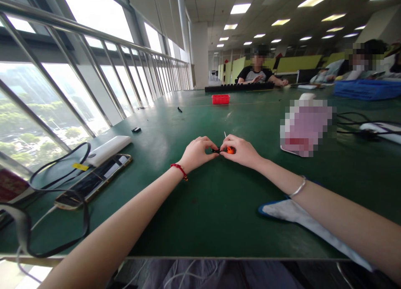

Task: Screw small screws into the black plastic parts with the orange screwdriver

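Note:
Above the middle of the green table, my left hand (200, 150) pinches a small black part (215, 150) between thumb and fingers; its exact kind is too small to make out. My right hand (240, 150) meets it there, thumb and forefinger closed at the part's right end. Tucked in the right hand is an orange-handled screwdriver (231, 150), mostly covered by the fingers, and a thin pale shaft pokes up above the knuckles. Both hands are close together, fingertips nearly touching.
A red bin (220, 99) and a long black rack (239, 87) stand ahead, with a person (258, 72) behind. Left lie a phone (94, 181), a white power bank (109, 150), and cables. A blurred pink object (308, 126) is at right; a white-blue cloth (288, 209) lies under my right forearm.

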